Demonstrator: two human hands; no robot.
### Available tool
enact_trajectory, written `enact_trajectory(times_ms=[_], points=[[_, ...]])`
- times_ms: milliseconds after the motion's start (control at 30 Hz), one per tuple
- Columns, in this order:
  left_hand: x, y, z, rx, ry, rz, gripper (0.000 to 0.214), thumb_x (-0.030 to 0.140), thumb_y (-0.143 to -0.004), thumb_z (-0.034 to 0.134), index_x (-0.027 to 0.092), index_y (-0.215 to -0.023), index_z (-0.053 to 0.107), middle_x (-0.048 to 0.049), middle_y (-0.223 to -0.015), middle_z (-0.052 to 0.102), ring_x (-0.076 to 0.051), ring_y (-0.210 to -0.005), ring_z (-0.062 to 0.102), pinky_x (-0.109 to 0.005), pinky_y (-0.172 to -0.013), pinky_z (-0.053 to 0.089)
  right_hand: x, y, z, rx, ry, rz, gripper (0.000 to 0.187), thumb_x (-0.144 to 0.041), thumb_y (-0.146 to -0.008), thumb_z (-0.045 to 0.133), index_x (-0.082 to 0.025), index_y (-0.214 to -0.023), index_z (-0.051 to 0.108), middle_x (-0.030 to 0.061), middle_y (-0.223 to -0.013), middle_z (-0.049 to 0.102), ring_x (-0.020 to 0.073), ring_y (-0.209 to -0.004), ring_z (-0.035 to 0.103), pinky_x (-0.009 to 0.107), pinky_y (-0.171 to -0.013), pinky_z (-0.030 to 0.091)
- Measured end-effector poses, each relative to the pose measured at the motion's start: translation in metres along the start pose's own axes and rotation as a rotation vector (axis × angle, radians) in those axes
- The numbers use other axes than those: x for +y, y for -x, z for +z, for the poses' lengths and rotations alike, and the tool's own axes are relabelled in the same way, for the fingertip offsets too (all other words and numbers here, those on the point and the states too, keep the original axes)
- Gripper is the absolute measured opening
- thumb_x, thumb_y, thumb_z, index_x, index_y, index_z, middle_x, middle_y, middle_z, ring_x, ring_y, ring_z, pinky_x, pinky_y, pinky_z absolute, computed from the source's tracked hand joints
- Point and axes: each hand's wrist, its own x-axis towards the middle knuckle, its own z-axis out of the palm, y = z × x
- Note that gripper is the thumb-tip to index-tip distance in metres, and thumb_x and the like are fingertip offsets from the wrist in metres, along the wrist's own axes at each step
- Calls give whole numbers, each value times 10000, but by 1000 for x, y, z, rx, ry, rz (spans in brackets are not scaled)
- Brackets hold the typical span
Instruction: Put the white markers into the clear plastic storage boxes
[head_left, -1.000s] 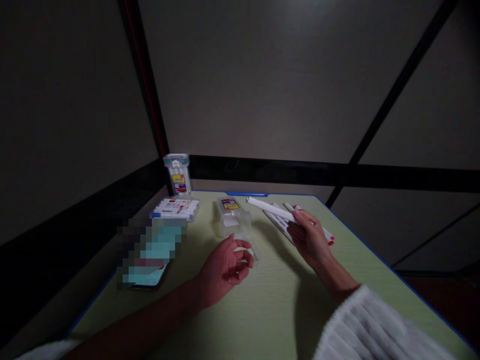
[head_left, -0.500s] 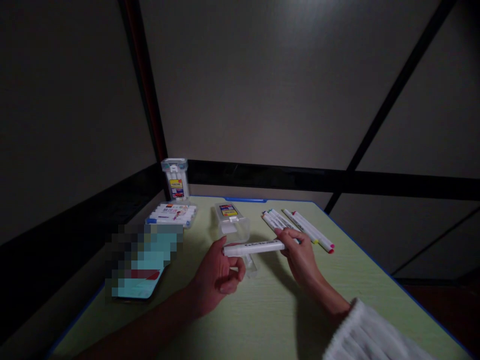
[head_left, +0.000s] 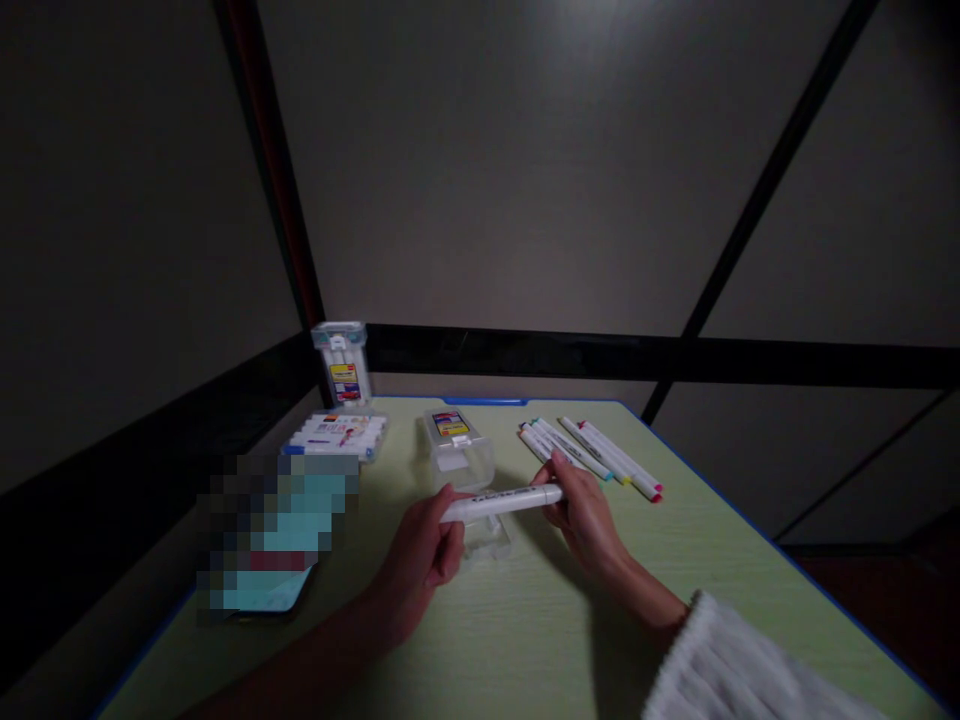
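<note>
A white marker (head_left: 501, 503) is held nearly level above the table, between my two hands. My left hand (head_left: 420, 550) pinches its left end between thumb and curled fingers. The right end is gripped by my right hand (head_left: 586, 512), whose fingers cover that tip. Just behind the marker lies a clear plastic marker case (head_left: 459, 450) with a yellow and blue label, its open end facing me. The case's lid (head_left: 487, 537) rests below and partly behind the marker. Beyond my right hand several white markers (head_left: 611, 458) with coloured ends lie side by side.
At the back left stands a filled clear marker box (head_left: 343, 365). In front of it lies a flat pack of markers (head_left: 337, 436), then a phone (head_left: 277, 550) with a pixelated screen. The pale green table (head_left: 525, 640) has a blue edge and meets dark panelled walls.
My left hand's fingers have closed from loosely spread to gripping the marker's left end. The right hand has shifted slightly left along with it. The whole view has moved a little.
</note>
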Motion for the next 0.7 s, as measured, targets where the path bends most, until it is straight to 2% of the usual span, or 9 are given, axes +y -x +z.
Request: enact_trajectory(times_ms=[333,467,600,700], points=[[4,0,2,24,-29,35,305,386,-748,438,114,-790,570,106,-277,290,-35,-280,154,-195,-348,107,3,-2,-2,-50,-7,-22,236,-402,-683,578,-173,-677,520,-94,-433,282,41,-360,205,189,-356,114],[1,-1,1,29,-5,8,275,397,-718,456,139,-674,542,100,-279,286,-32,-278,168,-193,-348,110,3,-2,-2,-34,26,-50,192,-364,-687,568,-179,-686,517,-84,-460,308,47,-378,235,190,-365,141],[-2,-2,0,38,-19,-65,377,444,-701,437,172,-444,389,77,-263,254,-28,-266,187,-203,-341,101,4,-3,-3,-35,74,-79,160,-329,-687,561,-179,-666,510,-75,-473,325,53,-391,257,194,-372,155],[-3,-2,0,39,-21,-78,367,459,-705,414,173,-476,417,79,-260,255,-33,-258,174,-207,-337,88,4,-3,-4,-38,92,-98,148,-316,-694,551,-179,-659,508,-75,-472,320,55,-398,259,196,-377,161]])
